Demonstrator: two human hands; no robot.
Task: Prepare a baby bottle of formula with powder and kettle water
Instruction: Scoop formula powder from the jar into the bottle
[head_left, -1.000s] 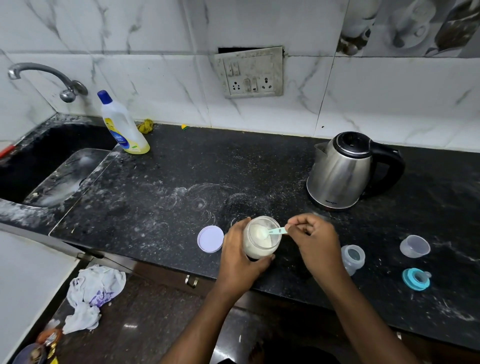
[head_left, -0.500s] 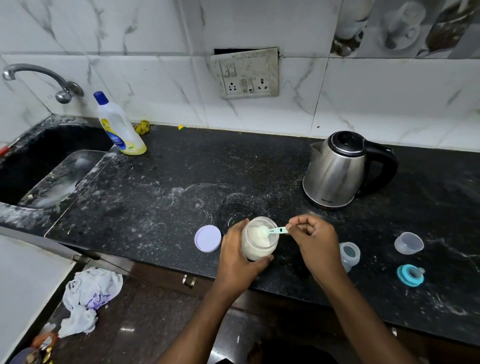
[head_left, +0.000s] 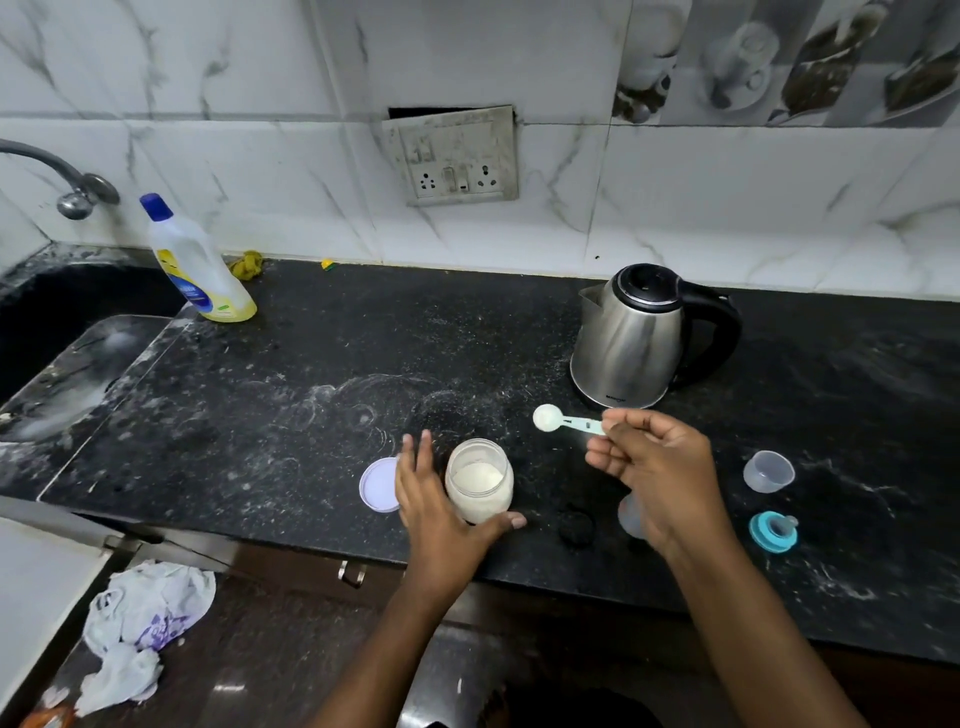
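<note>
At the far left a faucet curves over a dark sink; a white cleaner bottle with a blue cap stands at the sink's back corner, leaning left; a crumpled plastic bag lies on the floor below; the black countertop is dusted with white powder

Near the front edge a round pale lid lies flat, partly covered by the left hand; that hand's fingers are straight and close together, pointing away from the person, just beside the left wall of the powder jar; its thumb reaches across in front of the jar's base, and contact there cannot be told; the jar stands upright and open, white powder inside

To the right and farther back, between jar and kettle, the measuring spoon is held above the counter; its long axis runs nearly level, left to right, bowl pointing left and facing up, pale green handle toward the right hand, which pinches the handle's end between thumb and curled fingertips

The baby bottle is mostly hidden under that hand's heel; the steel kettle stands behind, spout left, black handle right; on the wall above is a socket panel; furthest right sit a clear cap, mouth up, and nearer the edge a teal nipple ring
</note>
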